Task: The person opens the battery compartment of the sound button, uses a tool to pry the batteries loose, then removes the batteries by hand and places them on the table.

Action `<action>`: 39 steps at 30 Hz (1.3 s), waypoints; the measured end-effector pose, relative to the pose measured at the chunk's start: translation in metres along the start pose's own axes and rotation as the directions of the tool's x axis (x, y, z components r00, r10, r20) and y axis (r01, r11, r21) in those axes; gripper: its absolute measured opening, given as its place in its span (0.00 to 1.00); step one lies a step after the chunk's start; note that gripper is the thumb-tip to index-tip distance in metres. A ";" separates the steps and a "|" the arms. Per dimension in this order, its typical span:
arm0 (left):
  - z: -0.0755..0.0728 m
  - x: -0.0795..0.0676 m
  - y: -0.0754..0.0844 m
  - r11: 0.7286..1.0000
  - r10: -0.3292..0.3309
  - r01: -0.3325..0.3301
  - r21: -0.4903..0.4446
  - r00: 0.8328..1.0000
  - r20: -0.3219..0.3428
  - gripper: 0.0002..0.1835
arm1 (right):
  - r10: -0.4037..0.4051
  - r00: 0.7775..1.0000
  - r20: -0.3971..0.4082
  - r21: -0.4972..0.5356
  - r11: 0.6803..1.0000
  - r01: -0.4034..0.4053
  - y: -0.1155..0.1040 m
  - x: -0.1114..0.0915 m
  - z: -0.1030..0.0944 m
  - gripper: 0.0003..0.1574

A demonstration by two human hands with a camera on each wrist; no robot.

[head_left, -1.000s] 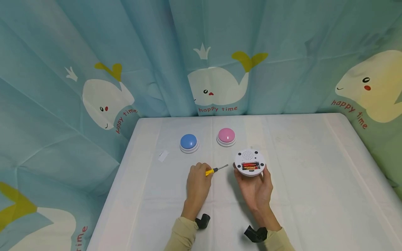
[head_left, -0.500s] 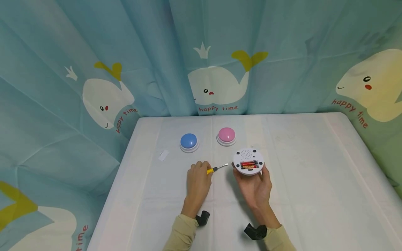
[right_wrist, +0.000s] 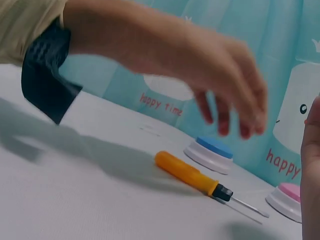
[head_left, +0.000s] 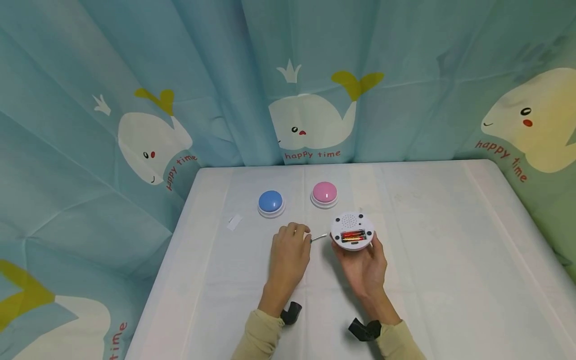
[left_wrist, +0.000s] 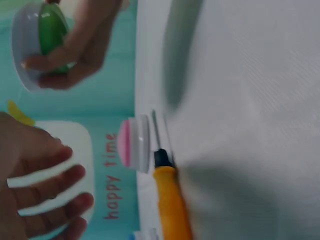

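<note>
My right hand (head_left: 364, 272) grips a round white push-button buzzer (head_left: 339, 240), its underside turned up to show two red batteries (head_left: 353, 236) in an uncovered compartment. In the left wrist view the buzzer's green dome (left_wrist: 52, 35) shows between the right fingers. My left hand (head_left: 290, 255) hovers with relaxed, parted fingers and holds nothing. Below it, a yellow-handled screwdriver (right_wrist: 185, 171) lies on the white table; from the head, the left hand covers its handle and only the shaft (head_left: 319, 237) shows.
A blue button (head_left: 270, 202) and a pink button (head_left: 324, 194) stand on white bases farther back. Left of them lies a small whitish piece (head_left: 234, 222). A teal curtain with whales (head_left: 315, 122) hangs behind the table (head_left: 450, 260).
My left hand has let go of the screwdriver, which now lies on the table, and has shifted slightly forward and right. The right hand with the buzzer has drifted slightly left.
</note>
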State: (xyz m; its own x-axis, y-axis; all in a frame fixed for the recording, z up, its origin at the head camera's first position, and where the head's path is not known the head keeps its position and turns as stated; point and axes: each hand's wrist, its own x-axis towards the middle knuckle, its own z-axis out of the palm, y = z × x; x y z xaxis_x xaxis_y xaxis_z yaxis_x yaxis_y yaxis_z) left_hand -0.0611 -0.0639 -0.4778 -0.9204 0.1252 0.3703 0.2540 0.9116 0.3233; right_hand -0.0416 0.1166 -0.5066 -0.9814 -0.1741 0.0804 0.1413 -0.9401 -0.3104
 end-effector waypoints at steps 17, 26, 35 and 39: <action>-0.012 -0.002 0.020 0.888 0.441 -0.456 -0.060 0.882 -0.168 0.08 | -0.009 1.000 -0.015 -0.186 0.983 0.006 0.005 -0.002 -0.002 0.37; -0.013 -0.001 0.020 0.883 0.461 -0.469 -0.028 0.877 -0.139 0.09 | -0.016 0.999 -0.033 -0.297 0.955 0.005 0.006 -0.003 -0.001 0.37; -0.013 0.001 0.020 0.886 0.454 -0.461 -0.053 0.885 -0.107 0.07 | -0.027 1.000 -0.001 -0.307 0.951 0.025 0.005 -0.003 -0.005 0.35; -0.012 0.001 0.020 0.886 0.455 -0.461 -0.050 0.885 -0.105 0.07 | -0.021 1.000 -0.013 -0.323 0.946 0.016 0.004 -0.002 -0.005 0.35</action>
State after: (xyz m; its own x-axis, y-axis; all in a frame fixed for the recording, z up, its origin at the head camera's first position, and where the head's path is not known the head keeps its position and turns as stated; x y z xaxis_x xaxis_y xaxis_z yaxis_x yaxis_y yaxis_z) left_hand -0.0535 -0.0501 -0.4606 -0.6676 0.4842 0.5656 0.6643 0.7304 0.1587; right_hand -0.0393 0.1145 -0.5129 -0.9858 -0.1503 0.0744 0.0765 -0.7976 -0.5983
